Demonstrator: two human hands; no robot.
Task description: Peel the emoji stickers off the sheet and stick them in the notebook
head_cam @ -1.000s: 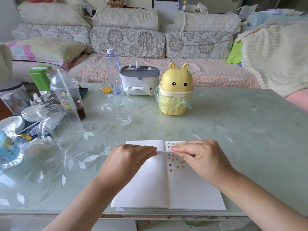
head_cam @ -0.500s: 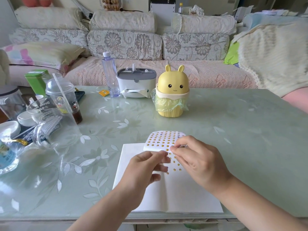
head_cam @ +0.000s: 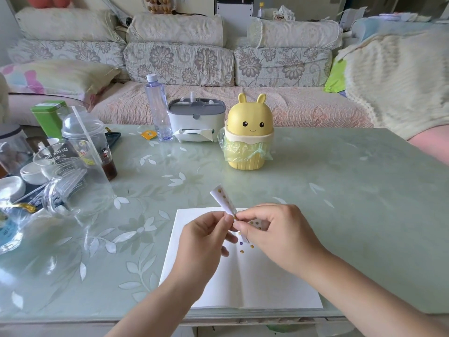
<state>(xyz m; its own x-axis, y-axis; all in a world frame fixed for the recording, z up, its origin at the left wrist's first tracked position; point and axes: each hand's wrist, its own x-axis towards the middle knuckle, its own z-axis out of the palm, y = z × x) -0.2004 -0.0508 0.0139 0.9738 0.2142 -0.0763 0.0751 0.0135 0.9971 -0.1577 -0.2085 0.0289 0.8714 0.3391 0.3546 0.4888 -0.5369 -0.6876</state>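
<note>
Left hand (head_cam: 206,242), right hand (head_cam: 274,237) both pinch curled sticker sheet (head_cam: 223,199), held above notebook (head_cam: 255,283) lying open at tabletop (head_cam: 340,190) near edge. Risk: tiny sticker (head_cam: 220,190) folds onto itself or tears if peeled fast; curled sheet may slip

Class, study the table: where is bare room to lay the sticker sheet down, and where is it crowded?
Widest free patch: the table right of the notebook and bin, out to its right edge. A smaller one lies between bin and notebook. Crowded: the left side, with jug, cups and bowls; bottle and tissue box stand at the far edge.
</note>
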